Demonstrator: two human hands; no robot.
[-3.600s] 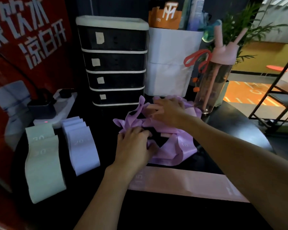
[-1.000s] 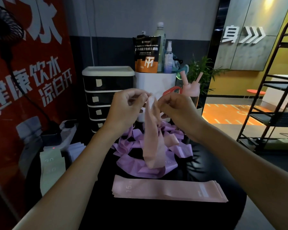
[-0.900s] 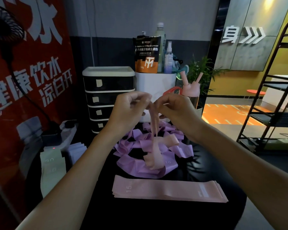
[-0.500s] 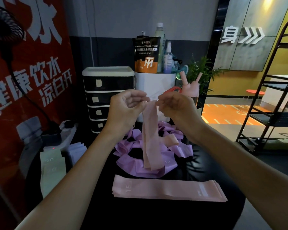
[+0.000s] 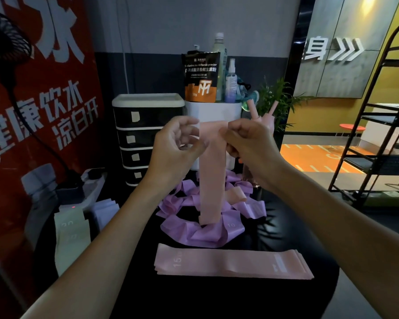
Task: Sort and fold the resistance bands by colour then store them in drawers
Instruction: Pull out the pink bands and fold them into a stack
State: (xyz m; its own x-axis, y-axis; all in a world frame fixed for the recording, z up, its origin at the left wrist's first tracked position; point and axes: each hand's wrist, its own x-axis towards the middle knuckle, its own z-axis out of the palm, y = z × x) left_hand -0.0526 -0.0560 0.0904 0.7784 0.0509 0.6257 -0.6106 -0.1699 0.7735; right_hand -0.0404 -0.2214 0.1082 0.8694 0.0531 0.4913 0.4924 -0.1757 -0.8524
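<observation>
I see pink band [image 5: 211, 171] hanging flat, lifted over table [image 5: 286, 226] | left hand [image 5: 174, 146] and right hand [image 5: 249, 143] pinch its top edges | beneath: crumpled purple bands [image 5: 200, 236], flat pink stack [image 5: 233, 264] | drawer unit [image 5: 143, 134] behind, partly blocked.

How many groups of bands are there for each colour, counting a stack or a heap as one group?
Pink: 2, the band held up and the flat stack
Purple heap: 1
Green stack: 1
Pale blue stack: 1
Total: 5
</observation>
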